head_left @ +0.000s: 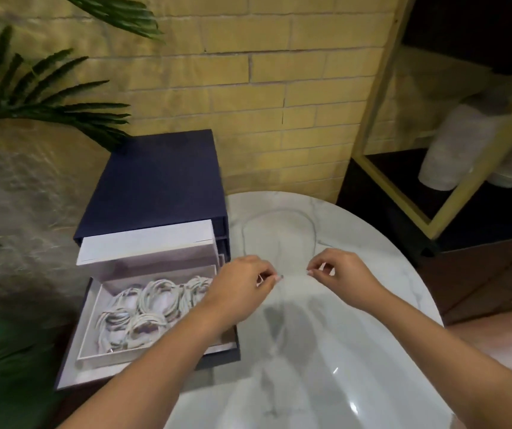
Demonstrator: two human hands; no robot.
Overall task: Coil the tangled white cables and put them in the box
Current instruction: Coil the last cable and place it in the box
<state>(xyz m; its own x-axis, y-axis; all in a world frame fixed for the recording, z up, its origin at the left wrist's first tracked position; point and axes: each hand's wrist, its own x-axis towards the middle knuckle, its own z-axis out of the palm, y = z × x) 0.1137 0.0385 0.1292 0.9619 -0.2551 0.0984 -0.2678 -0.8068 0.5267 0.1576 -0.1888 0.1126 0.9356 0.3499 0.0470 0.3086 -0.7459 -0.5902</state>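
A thin white cable lies in one wide loop on the round marble table, hard to make out against the pale top. My left hand and my right hand hover over the near side of the loop, each pinching a part of the cable between thumb and fingers. To the left stands the open box, white inside with a dark blue shell, holding several coiled white cables. My left forearm crosses over the box's right corner.
A dark blue drawer unit with a white lid propped against it stands behind the box. Palm fronds hang at the left. A yellow brick wall is behind, and a yellow-framed shelf stands at the right.
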